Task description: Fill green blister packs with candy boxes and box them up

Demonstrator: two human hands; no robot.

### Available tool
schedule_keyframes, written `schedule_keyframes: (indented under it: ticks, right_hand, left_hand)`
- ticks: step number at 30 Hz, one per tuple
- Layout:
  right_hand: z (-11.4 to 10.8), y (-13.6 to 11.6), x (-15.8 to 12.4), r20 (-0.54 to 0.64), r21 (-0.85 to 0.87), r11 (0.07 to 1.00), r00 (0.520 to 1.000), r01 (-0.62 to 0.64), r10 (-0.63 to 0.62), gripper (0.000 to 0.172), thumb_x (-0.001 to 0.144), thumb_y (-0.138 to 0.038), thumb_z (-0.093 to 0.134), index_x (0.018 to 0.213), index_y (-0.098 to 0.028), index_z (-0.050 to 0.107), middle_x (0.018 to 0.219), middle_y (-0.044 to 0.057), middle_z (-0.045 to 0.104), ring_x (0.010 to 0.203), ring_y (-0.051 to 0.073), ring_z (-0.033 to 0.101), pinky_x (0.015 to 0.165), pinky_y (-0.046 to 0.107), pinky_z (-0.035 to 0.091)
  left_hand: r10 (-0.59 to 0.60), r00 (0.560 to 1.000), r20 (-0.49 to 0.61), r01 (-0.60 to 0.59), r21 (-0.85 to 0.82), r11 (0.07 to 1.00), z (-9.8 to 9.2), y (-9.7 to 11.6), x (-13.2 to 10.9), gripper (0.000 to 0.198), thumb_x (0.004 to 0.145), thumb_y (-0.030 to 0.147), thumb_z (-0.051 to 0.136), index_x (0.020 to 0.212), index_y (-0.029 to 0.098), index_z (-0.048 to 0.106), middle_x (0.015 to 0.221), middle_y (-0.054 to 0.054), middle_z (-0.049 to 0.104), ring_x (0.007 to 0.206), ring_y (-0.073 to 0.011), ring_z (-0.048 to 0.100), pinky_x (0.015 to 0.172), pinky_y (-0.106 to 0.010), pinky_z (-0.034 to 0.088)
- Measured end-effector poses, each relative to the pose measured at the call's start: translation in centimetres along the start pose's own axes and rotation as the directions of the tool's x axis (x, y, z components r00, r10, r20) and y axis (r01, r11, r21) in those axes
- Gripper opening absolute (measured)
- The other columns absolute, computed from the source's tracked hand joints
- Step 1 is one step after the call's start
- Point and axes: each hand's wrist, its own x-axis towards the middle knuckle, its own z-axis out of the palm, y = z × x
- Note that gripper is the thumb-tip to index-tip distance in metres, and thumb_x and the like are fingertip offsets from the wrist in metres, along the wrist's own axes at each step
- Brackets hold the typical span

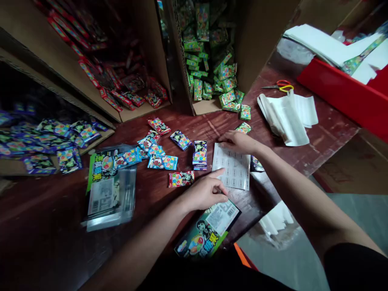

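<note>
My left hand (206, 190) is over the top end of a printed candy bag (209, 230), black and green with a white barcode label. Its thumb and a bent finger come together at the bag's edge, and whatever is between them is too small to make out. The index finger stretches over a sheet of round clear stickers (232, 167). Across that sheet's upper edge lies my right hand (238, 141), fingers stretched out and partly hidden. Beside the sheet stands a small stack of purple candy packets (200, 153), with a green packet (244, 127) just beyond the right hand.
Loose blue packets (163, 162) and a red packet (181, 179) lie left of the hands, near clear plastic bags (127, 198). Open cartons (209, 107) of packets line the back. Scissors (280, 86), backing paper (291, 121) and a red box (342, 93) sit right.
</note>
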Motion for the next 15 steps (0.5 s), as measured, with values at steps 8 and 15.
schedule_keyframes:
  ticks: [8, 15]
  right_hand:
    - [1.0, -1.8, -2.1, -0.047, -0.162, 0.987, 0.999, 0.002, -0.01, 0.019, 0.099, -0.029, 0.056, 0.096, -0.021, 0.073, 0.096, 0.009, 0.07, 0.092, 0.025, 0.057, 0.085, 0.039, 0.036]
    - [0.1, -7.3, -7.4, -0.236, 0.272, 0.961, 0.972, 0.047, 0.019, 0.008, 0.099, -0.031, 0.061, 0.101, -0.025, 0.066, 0.094, 0.003, 0.066, 0.091, 0.021, 0.057, 0.083, 0.039, 0.04]
  left_hand:
    - [-0.051, 0.998, 0.023, 0.052, -0.018, 0.998, 0.1, -0.9, 0.4, 0.008, 0.077, 0.021, 0.077, 0.084, 0.018, 0.076, 0.165, -0.01, 0.034, 0.072, -0.0127, 0.068, 0.073, -0.032, 0.055]
    - [-0.036, 0.996, -0.077, 0.032, -0.05, 0.998, 0.4, -0.8, -0.6, 0.008, 0.077, 0.021, 0.075, 0.085, 0.019, 0.075, 0.151, -0.012, 0.052, 0.076, -0.0137, 0.066, 0.073, -0.032, 0.053]
